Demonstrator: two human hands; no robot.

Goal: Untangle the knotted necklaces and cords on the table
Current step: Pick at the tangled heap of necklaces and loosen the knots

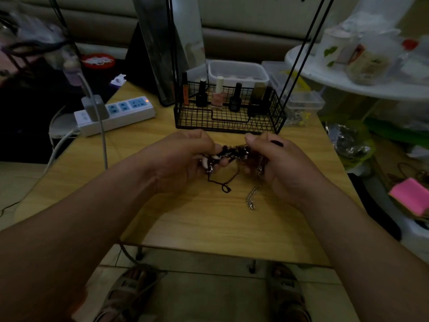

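A dark knotted bundle of beaded necklaces and cords [233, 152] is held above the middle of the wooden table [209, 219]. My left hand [185, 159] pinches its left end, where pale shell-like beads show. My right hand [278, 163] grips the right end with thumb and curled fingers. A thin dark cord [224, 183] hangs from the bundle and ends in a small loop on the tabletop. A silver chain [252, 196] dangles below my right hand down to the table. Parts of the tangle are hidden inside both palms.
A black wire basket [228, 119] with several nail polish bottles stands just behind my hands. A white power strip [116, 115] with a plugged adapter lies at the back left. Clear plastic boxes [299, 98] sit at the back right. The near table edge is above my sandalled feet.
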